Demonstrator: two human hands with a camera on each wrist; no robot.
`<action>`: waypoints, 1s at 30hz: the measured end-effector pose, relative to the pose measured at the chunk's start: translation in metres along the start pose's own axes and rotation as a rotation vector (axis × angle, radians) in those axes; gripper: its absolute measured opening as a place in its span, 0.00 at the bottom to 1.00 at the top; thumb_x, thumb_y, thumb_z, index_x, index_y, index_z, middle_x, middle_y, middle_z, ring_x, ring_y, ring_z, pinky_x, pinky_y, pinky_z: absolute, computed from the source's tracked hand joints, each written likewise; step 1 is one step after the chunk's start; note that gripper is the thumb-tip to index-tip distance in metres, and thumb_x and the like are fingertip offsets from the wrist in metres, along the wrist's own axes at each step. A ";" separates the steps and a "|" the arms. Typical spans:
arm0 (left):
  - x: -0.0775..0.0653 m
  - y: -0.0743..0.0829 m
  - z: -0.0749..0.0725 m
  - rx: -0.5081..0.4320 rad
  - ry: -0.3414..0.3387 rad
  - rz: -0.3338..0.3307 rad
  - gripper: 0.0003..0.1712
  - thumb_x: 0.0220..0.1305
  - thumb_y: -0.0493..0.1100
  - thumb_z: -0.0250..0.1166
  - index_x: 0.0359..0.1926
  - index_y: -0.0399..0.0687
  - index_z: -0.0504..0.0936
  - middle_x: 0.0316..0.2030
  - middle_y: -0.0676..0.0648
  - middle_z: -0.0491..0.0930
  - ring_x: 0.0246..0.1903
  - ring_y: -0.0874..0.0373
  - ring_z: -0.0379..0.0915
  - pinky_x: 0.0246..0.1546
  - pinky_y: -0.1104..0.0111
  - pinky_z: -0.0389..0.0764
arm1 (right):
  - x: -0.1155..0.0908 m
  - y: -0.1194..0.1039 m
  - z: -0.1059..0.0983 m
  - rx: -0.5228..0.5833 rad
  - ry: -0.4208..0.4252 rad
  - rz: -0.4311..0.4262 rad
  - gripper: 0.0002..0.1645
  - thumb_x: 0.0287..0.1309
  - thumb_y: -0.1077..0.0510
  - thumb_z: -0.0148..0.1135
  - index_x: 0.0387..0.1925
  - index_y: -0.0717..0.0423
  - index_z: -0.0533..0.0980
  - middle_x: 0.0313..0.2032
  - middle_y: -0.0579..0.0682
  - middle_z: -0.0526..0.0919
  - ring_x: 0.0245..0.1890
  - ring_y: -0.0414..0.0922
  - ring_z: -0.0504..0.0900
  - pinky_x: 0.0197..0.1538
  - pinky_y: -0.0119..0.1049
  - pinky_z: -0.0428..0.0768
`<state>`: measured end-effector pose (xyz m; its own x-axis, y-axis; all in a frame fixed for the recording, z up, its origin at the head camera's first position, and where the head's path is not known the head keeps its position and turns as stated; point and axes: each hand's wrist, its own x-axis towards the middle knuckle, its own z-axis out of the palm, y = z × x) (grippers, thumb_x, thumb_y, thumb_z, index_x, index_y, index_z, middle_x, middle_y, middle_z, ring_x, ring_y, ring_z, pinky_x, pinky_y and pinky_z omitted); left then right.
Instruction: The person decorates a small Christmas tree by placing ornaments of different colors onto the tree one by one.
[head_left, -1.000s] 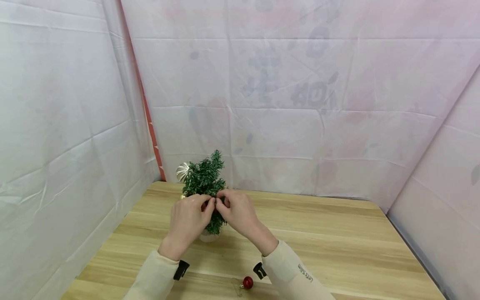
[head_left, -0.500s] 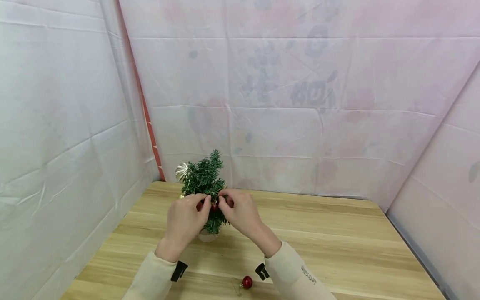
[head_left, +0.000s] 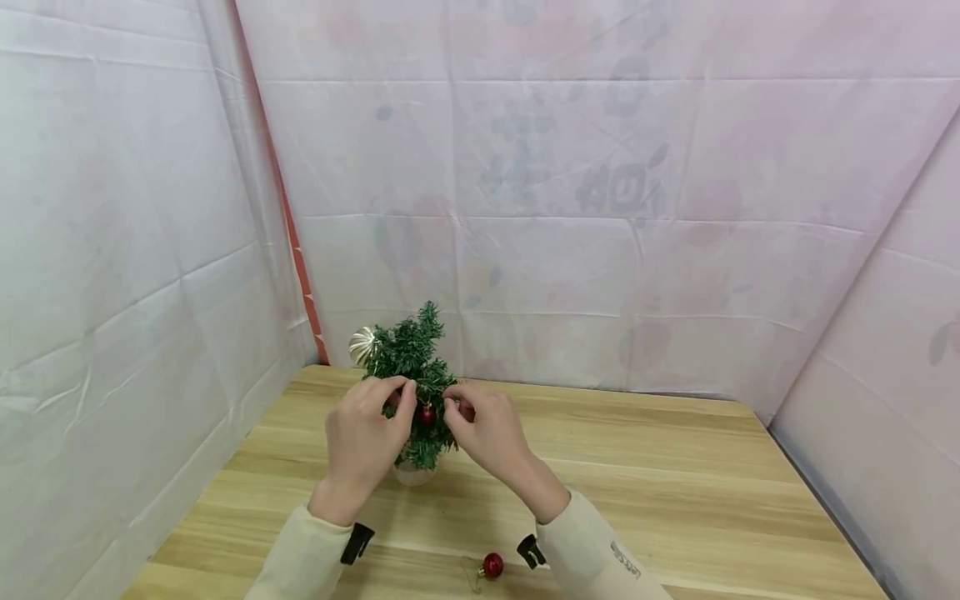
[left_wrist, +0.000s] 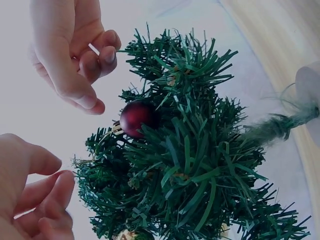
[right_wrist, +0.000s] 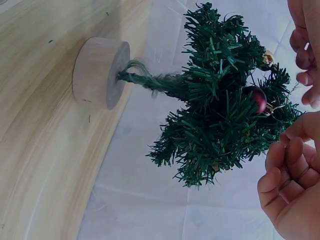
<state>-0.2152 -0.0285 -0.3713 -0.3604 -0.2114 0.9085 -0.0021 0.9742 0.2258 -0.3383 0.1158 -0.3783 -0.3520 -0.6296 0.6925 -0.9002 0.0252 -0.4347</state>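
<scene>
A small green artificial Christmas tree (head_left: 408, 354) stands upright on a pale round base (right_wrist: 100, 72). Among its front branches hangs a dark red ball ornament (left_wrist: 137, 119), its gold cap and thin loop showing above. My left hand (head_left: 367, 429) is at the tree's left side, thumb and forefinger tips close together with nothing visible between them. My right hand (head_left: 487, 429) hovers at the right side, fingers loosely bent and thumb near the forefinger, just off the twigs. Both hands are a little apart from the red ball.
A pale gold ribbed ball (head_left: 363, 346) hangs at the tree's upper left. Another red ball ornament (head_left: 492, 566) with a thin string lies on the wooden table (head_left: 637, 475), near the front between my forearms. White cloth walls (head_left: 555, 250) enclose the table.
My hands have drawn apart, left hand to the left and right hand to the right. The red ball between them, hidden earlier behind the fingers, now shows hanging in the branches.
</scene>
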 end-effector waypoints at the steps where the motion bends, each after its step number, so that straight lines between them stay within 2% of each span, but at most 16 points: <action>1: 0.000 0.000 0.001 0.002 0.021 0.000 0.05 0.62 0.38 0.76 0.35 0.40 0.92 0.25 0.46 0.85 0.21 0.55 0.76 0.15 0.69 0.71 | -0.001 0.000 0.000 0.004 0.000 0.000 0.08 0.67 0.66 0.65 0.42 0.62 0.87 0.15 0.42 0.75 0.13 0.26 0.58 0.20 0.25 0.65; 3: 0.000 -0.001 0.001 0.012 0.051 -0.002 0.06 0.62 0.40 0.76 0.37 0.41 0.92 0.30 0.44 0.87 0.28 0.49 0.80 0.17 0.64 0.76 | -0.002 0.001 -0.001 0.009 0.000 0.001 0.08 0.67 0.66 0.64 0.42 0.62 0.88 0.15 0.42 0.75 0.13 0.26 0.58 0.20 0.24 0.64; 6: 0.001 0.000 0.001 0.013 0.067 -0.022 0.08 0.63 0.43 0.76 0.39 0.42 0.92 0.38 0.41 0.88 0.35 0.43 0.82 0.22 0.55 0.81 | -0.003 0.001 -0.002 0.010 0.008 -0.002 0.08 0.67 0.66 0.65 0.42 0.62 0.88 0.15 0.42 0.74 0.14 0.26 0.58 0.21 0.24 0.63; 11: 0.002 0.001 0.003 0.007 0.050 -0.045 0.11 0.62 0.46 0.77 0.39 0.42 0.92 0.45 0.38 0.88 0.41 0.37 0.82 0.37 0.46 0.81 | -0.005 0.001 -0.003 -0.003 0.024 -0.021 0.07 0.66 0.67 0.65 0.41 0.61 0.88 0.16 0.42 0.74 0.16 0.27 0.59 0.23 0.25 0.65; 14: 0.000 0.001 0.004 0.013 0.032 -0.058 0.13 0.61 0.47 0.78 0.40 0.42 0.92 0.48 0.36 0.87 0.45 0.35 0.82 0.40 0.45 0.78 | -0.007 0.002 -0.004 -0.008 0.025 -0.029 0.07 0.66 0.67 0.66 0.41 0.61 0.88 0.17 0.42 0.75 0.17 0.27 0.61 0.24 0.25 0.66; 18: -0.001 0.001 0.006 0.011 0.013 -0.084 0.14 0.61 0.47 0.79 0.41 0.42 0.92 0.50 0.37 0.87 0.48 0.35 0.82 0.39 0.45 0.77 | -0.010 0.003 -0.004 -0.017 0.031 -0.033 0.07 0.65 0.66 0.66 0.41 0.60 0.88 0.18 0.42 0.77 0.18 0.27 0.63 0.24 0.25 0.67; 30: -0.002 0.001 0.010 0.020 -0.023 -0.124 0.15 0.59 0.49 0.81 0.38 0.41 0.92 0.50 0.37 0.87 0.47 0.37 0.85 0.41 0.44 0.80 | -0.022 0.005 -0.008 -0.004 0.030 -0.003 0.08 0.65 0.66 0.66 0.41 0.59 0.89 0.19 0.42 0.80 0.19 0.27 0.66 0.24 0.23 0.67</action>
<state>-0.2234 -0.0261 -0.3761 -0.3775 -0.3287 0.8657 -0.0668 0.9421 0.3286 -0.3369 0.1358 -0.3908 -0.3566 -0.6063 0.7108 -0.9022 0.0261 -0.4304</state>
